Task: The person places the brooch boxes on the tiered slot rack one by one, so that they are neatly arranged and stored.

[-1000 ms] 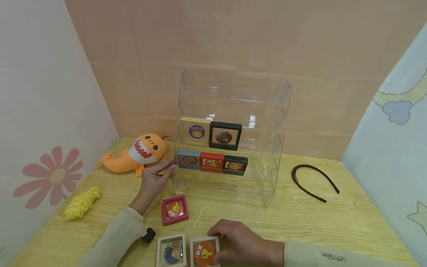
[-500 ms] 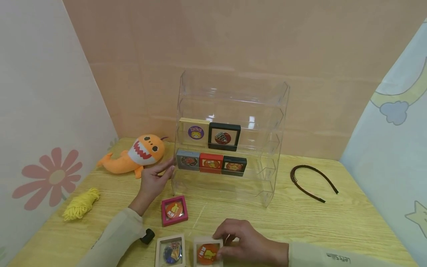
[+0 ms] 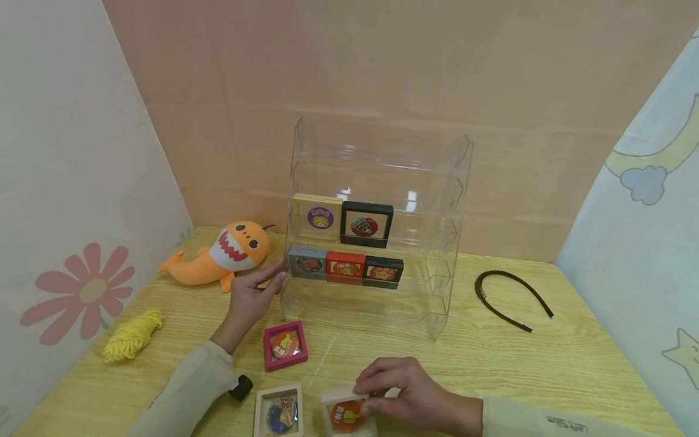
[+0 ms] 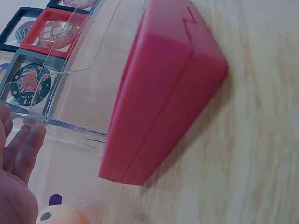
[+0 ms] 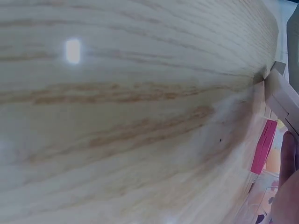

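My right hand (image 3: 412, 388) pinches a cream-framed badge display box (image 3: 346, 413) by its right side, fingers on top and thumb at the front. The box is tilted, and an orange thumbs-up badge shows in it. My left hand (image 3: 252, 306) touches the left side of a clear acrylic tiered rack (image 3: 377, 309), its fingers (image 4: 29, 154) extended against the panel. Another cream display box (image 3: 278, 391) with a blue badge lies left of the held one. Between the hands lies a magenta display box (image 3: 286, 365), which looms large in the left wrist view.
On the rack's tiers stand a yellow box (image 3: 303, 220) and a black box (image 3: 367, 207), with grey, red and black ones below. An orange plush shark (image 3: 235, 249) and yellow cord (image 3: 133, 335) lie at left. A brown headband (image 3: 510, 273) lies at right.
My right hand has shifted a little to the right with the cream display box, parting it from the other cream one and tilting it. The left hand stays at the rack's side.
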